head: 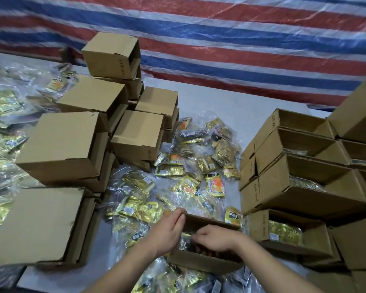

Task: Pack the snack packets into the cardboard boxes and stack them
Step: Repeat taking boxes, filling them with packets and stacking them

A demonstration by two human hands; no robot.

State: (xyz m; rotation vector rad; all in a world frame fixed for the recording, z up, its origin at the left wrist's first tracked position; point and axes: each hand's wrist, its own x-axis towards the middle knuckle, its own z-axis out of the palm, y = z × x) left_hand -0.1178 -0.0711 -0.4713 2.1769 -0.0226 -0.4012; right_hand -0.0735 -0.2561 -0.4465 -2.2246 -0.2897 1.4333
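Striped tarp behind; left hand grips open box, right hand pinches packet

snack packet perhaps "大刀王", box prints illegible
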